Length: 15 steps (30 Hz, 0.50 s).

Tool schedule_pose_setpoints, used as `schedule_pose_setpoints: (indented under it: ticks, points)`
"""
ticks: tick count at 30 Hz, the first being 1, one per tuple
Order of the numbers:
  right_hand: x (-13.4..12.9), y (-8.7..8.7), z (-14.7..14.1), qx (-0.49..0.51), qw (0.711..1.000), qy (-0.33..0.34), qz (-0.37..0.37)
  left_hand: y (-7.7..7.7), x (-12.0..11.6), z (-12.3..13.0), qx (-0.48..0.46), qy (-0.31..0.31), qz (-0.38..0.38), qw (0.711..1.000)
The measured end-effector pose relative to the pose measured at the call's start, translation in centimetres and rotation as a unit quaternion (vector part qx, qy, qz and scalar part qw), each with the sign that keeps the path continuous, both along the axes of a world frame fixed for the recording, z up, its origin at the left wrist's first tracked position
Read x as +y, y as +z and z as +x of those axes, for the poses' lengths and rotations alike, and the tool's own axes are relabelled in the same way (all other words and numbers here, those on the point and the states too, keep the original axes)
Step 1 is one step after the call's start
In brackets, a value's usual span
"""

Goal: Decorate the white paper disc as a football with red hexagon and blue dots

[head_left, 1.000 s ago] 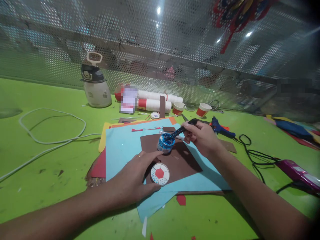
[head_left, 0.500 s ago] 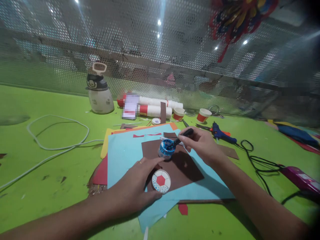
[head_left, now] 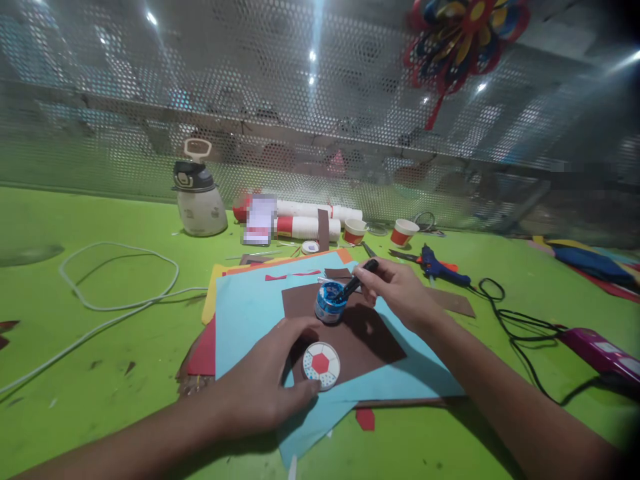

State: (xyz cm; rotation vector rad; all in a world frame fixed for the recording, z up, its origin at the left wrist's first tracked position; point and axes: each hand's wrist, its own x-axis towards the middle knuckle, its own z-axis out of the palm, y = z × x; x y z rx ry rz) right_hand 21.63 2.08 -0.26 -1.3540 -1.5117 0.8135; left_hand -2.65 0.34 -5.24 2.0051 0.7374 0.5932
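Note:
A round white disc (head_left: 321, 366) with a red hexagon and blue dots lies on dark brown paper (head_left: 370, 333). My left hand (head_left: 275, 380) rests around its left side, thumb touching the lower edge, fingers apart. Just beyond the disc stands an open jar of blue paint (head_left: 331, 303). My right hand (head_left: 395, 287) pinches a black pen-like tool (head_left: 356, 281), its tip inside the jar. Light blue paper (head_left: 245, 320) lies beneath the brown sheet.
Behind the papers are a white bottle (head_left: 200, 210), a phone (head_left: 259, 221), stacked cups (head_left: 303, 227) and two paper cups. A blue glue gun (head_left: 440, 267) and a magenta device (head_left: 600, 350) with black cables lie right. A white cable (head_left: 125, 303) loops left.
The view has shifted slightly. The black tool is still dipped in the jar, its upper end a little lower and more to the left. My left hand stays by the disc.

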Motion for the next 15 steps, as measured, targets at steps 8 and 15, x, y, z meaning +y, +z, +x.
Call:
schedule_pose_setpoints:
  ticks: [8, 15]
  points:
    - [-0.23, -0.04, -0.19, 0.036, 0.999, 0.002, -0.003, -0.15, -0.07, 0.26, 0.031, -0.002, 0.025, 0.999]
    - [0.65, -0.46, 0.72, 0.123, 0.992, -0.029, 0.011, -0.02, 0.0, -0.03, 0.008, -0.015, 0.001, 1.0]
